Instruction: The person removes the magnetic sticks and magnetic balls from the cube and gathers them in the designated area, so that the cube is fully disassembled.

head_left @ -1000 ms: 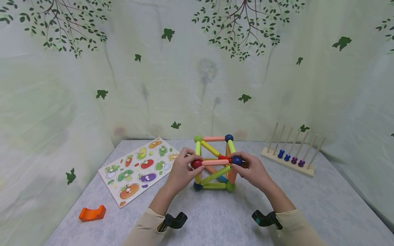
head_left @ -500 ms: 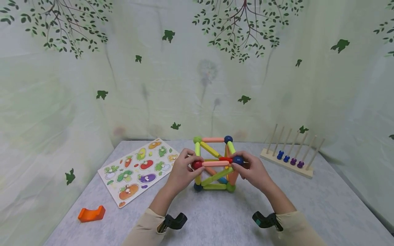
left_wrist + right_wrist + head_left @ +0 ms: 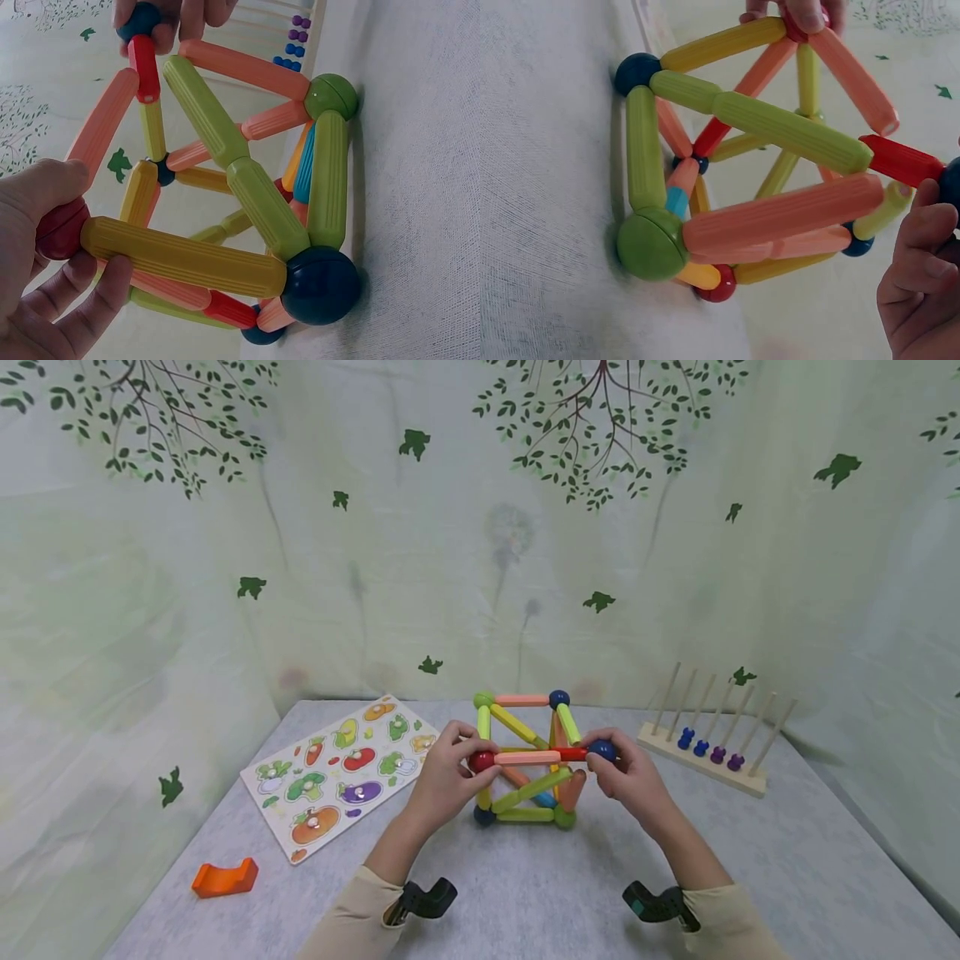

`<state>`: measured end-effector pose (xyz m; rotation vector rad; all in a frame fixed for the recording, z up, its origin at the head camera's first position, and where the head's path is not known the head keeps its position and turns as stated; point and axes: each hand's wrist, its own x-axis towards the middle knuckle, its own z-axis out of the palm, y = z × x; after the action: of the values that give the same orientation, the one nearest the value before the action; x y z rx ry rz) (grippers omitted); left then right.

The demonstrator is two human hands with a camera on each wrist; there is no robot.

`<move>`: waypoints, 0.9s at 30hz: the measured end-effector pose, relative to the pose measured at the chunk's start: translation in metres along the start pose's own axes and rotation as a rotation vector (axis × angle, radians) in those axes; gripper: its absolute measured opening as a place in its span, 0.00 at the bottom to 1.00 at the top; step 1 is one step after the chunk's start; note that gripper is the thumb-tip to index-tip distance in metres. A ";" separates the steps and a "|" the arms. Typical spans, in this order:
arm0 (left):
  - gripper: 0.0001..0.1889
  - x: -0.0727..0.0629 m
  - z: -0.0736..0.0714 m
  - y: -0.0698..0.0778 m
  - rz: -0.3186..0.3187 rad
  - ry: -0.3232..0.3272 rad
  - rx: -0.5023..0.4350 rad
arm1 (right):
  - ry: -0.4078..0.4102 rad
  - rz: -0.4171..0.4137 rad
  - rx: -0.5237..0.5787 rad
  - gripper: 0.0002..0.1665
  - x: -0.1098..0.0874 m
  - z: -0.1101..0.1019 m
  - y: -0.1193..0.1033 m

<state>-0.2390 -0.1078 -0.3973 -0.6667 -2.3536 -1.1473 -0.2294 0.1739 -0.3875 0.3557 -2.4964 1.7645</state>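
A frame of coloured magnetic sticks and balls stands in the middle of the table. My left hand (image 3: pixel 444 777) pinches the red ball (image 3: pixel 481 762) at its near upper left corner; a pink stick (image 3: pixel 528 758) runs rightward from that ball. Between thumb and fingers, my right hand (image 3: pixel 630 781) holds a dark blue ball (image 3: pixel 602 751) with a short red stick (image 3: pixel 907 162) on it. The red stick's tip is near the pink stick's free end. Below, a light green slanted stick (image 3: pixel 795 133) and a thick pink stick (image 3: pixel 780 214) end without a ball.
A vegetable puzzle board (image 3: pixel 341 777) lies to the left, with an orange curved block (image 3: pixel 225 878) nearer the front. At the right back stands a wooden peg rack (image 3: pixel 701 758) with blue and purple beads. A printed curtain (image 3: pixel 465 568) closes off the back.
My right hand has moved right with the dark blue ball and red stick, coming away from the frame's near upper right corner. The left hand stays on the red ball.
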 end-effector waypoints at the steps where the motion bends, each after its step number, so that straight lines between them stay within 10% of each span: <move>1: 0.11 0.000 0.000 0.000 -0.003 0.000 -0.003 | 0.004 0.006 0.010 0.18 -0.001 -0.003 0.000; 12: 0.11 0.000 -0.001 0.000 -0.006 -0.003 -0.002 | -0.028 -0.025 0.104 0.14 -0.007 -0.046 0.007; 27: 0.10 -0.001 0.000 0.000 0.009 0.003 0.000 | -0.235 0.245 -0.057 0.21 0.001 -0.102 0.062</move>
<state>-0.2386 -0.1083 -0.3976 -0.6738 -2.3456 -1.1434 -0.2527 0.2887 -0.4100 0.2791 -2.8572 1.8256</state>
